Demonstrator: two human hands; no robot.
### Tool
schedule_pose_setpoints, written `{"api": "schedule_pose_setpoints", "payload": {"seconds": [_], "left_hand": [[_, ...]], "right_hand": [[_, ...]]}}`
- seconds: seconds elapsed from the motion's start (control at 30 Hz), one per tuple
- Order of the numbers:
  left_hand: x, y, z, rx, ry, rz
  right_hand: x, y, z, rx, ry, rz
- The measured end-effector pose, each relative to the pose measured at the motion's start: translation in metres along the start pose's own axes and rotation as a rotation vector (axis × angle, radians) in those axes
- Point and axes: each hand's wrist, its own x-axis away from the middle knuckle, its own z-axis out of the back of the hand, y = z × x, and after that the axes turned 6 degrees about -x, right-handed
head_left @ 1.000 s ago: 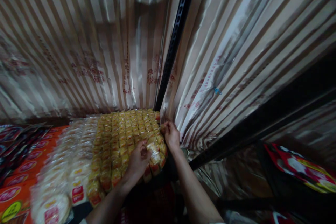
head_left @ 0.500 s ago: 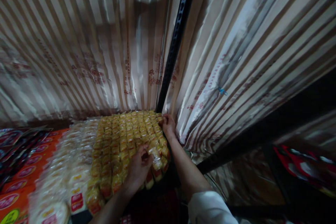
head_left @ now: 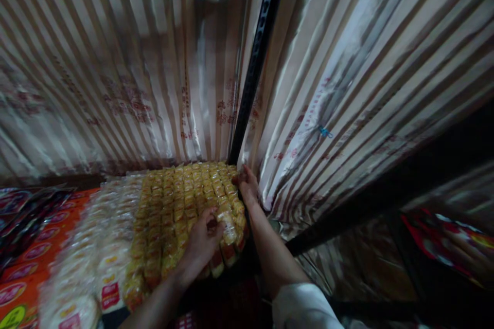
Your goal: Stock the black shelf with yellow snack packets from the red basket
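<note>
Rows of small wrapped yellow pastries [head_left: 181, 200] stand packed closely together on a dark shelf. My left hand [head_left: 204, 239] is over the front right of these rows, thumb and finger pinched at a clear-wrapped pastry [head_left: 227, 225] that lies tilted on top of the others. At the far right corner of the block is my right hand [head_left: 248, 185], its fingers curled against the end of the back row. What those fingers hold, if anything, is too dark and small to make out.
Left of the pastries are rows of clear-wrapped round white cakes [head_left: 81, 267], then orange packs [head_left: 40, 247] and dark packets [head_left: 29, 226]. A black perforated post [head_left: 254, 69] rises behind the corner. Striped plastic sheeting [head_left: 127, 61] hangs behind. Red packets [head_left: 443, 247] lie at right.
The left hand and the clear-wrapped pastry have shifted slightly up and left. The right hand stays at the back corner with little change. The view has moved a little.
</note>
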Motion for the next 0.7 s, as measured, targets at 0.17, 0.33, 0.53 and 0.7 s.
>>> {"api": "schedule_pose_setpoints", "payload": {"seconds": [0.17, 0.33, 0.53, 0.7], "left_hand": [[-0.013, 0.011, 0.003, -0.032, 0.057, -0.053], [-0.035, 0.024, -0.004, -0.037, 0.105, -0.074], [-0.061, 0.04, -0.022, 0.002, -0.061, -0.12], [-0.085, 0.054, -0.034, -0.022, -0.163, -0.037]], "right_hand": [[0.032, -0.048, 0.027, -0.134, 0.042, 0.051], [0.083, -0.091, 0.06, -0.251, -0.32, 0.038], [0.088, -0.088, 0.07, -0.189, -0.255, 0.005], [0.076, -0.08, 0.072, -0.142, -0.191, 0.01]]}}
